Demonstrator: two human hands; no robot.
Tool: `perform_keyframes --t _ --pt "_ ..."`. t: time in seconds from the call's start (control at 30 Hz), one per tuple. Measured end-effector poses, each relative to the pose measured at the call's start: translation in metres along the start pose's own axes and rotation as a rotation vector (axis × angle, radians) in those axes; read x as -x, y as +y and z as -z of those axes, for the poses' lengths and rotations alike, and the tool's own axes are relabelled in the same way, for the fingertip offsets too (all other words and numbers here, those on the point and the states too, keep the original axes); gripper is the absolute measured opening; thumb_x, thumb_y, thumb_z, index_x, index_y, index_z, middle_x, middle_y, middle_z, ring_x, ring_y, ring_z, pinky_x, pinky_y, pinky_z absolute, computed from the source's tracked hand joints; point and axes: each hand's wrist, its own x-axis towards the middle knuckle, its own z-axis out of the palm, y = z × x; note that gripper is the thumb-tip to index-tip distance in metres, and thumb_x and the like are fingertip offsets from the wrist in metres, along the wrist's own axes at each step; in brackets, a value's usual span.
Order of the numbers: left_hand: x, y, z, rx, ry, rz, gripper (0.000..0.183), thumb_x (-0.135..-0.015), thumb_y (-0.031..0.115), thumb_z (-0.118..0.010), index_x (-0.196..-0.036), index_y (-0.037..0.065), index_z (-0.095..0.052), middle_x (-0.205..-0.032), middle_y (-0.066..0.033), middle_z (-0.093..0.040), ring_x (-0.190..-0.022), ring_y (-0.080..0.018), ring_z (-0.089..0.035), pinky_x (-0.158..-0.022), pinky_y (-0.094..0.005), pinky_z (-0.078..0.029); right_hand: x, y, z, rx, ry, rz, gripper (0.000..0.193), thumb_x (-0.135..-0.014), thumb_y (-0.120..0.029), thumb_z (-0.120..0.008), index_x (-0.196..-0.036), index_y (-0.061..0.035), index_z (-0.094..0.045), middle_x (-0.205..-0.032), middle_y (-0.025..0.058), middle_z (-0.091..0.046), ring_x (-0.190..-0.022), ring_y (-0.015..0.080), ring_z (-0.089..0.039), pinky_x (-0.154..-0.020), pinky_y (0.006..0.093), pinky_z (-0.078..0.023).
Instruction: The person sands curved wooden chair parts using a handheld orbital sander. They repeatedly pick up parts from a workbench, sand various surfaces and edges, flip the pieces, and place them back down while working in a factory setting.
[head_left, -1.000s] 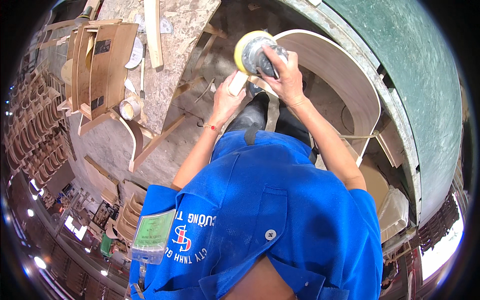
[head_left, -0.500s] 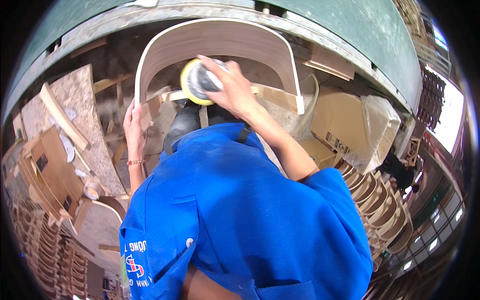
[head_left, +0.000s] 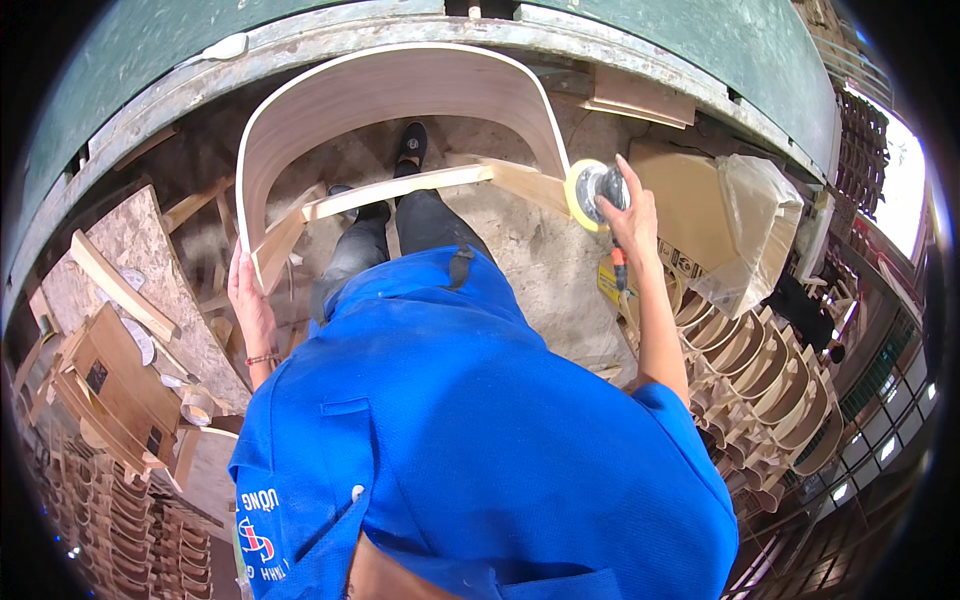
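A bent plywood chair frame [head_left: 400, 85], pale and U-shaped with a wooden crossbar [head_left: 400, 190] between its ends, stands in front of me. My left hand [head_left: 252, 305] grips the frame's left end, fingers along its edge. My right hand [head_left: 634, 215] is wrapped round an orbital sander [head_left: 598, 190] with a yellow-rimmed round pad and an orange hose fitting [head_left: 619, 268]. The pad faces the outer side of the frame's right end; whether it touches the wood I cannot tell.
A green-topped bench [head_left: 700, 60] runs along the far side, with a white piece [head_left: 226, 46] on its edge. At right are a plastic-covered cardboard box [head_left: 700, 200] and stacked curved wooden parts [head_left: 760, 380]. Boards [head_left: 120, 285] and a tape roll [head_left: 197, 404] lie left.
My right hand has carried the sander from inside the curve out to the frame's right end. The frame has shifted left and tilted, and my left hand still holds its left end.
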Motion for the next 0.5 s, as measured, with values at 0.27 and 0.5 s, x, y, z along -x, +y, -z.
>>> perform_keyframes --t 0.27,0.5 --pt "0.0 -0.005 -0.001 -0.05 0.049 -0.042 0.044 -0.098 0.028 -0.05 -0.136 0.006 -0.048 -0.121 -0.0063 -0.059 -0.102 -0.0136 -0.06 -0.08 -0.0287 -0.052 -0.029 -0.006 -0.005 0.033 0.014 0.144 0.075 -0.075 -0.027 -0.075 -0.139 -0.0417 -0.04 -0.105 0.0182 -0.051 -0.092 0.0355 -0.061 -0.083 0.0446 -0.05" --pt "-0.001 -0.001 0.003 -0.051 0.03 -0.013 0.046 -0.097 0.03 -0.052 -0.135 0.005 -0.048 -0.121 -0.0074 -0.059 -0.106 -0.0161 -0.058 -0.082 -0.0322 -0.052 -0.065 -0.031 -0.022 -0.094 0.023 0.239 0.072 -0.076 -0.029 -0.074 -0.137 -0.0466 -0.04 -0.102 0.0155 -0.05 -0.09 0.0342 -0.061 -0.079 0.0424 -0.051"
